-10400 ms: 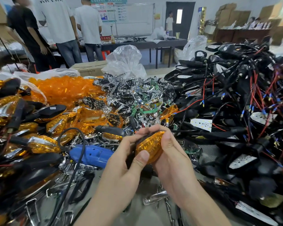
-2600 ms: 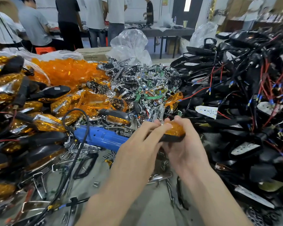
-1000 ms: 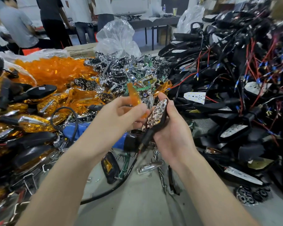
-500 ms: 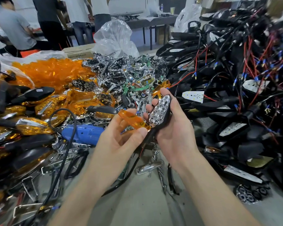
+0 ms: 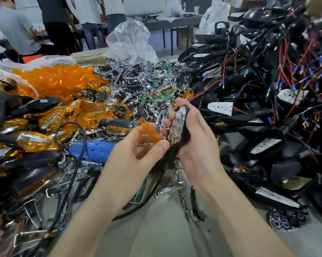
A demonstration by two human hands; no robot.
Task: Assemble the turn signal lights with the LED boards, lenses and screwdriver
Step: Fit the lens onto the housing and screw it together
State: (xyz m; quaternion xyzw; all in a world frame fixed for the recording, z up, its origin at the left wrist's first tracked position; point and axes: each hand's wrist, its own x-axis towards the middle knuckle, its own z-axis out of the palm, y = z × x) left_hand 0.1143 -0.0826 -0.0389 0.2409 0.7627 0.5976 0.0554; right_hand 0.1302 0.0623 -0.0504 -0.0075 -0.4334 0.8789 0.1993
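My right hand [image 5: 195, 145] grips a black turn signal housing with a chrome reflector [image 5: 177, 125] showing in its open face; its black cable hangs down to the table. My left hand [image 5: 136, 154] pinches an amber lens [image 5: 149, 131] between thumb and fingers, its edge touching the lower end of the reflector. A blue electric screwdriver [image 5: 93, 151] lies on the table just left of my left hand, its black cord looping over it.
Loose amber lenses [image 5: 58, 80] are heaped at back left, chrome reflectors and green boards [image 5: 147, 89] in the middle. Black housings with red and blue wires [image 5: 267, 93] are stacked on the right, finished signals [image 5: 26, 141] on the left. People stand at the far tables.
The amber lens came off the housing, exposing the chrome reflector. Over the last half second my left hand has brought the lens closer to the housing's lower end.
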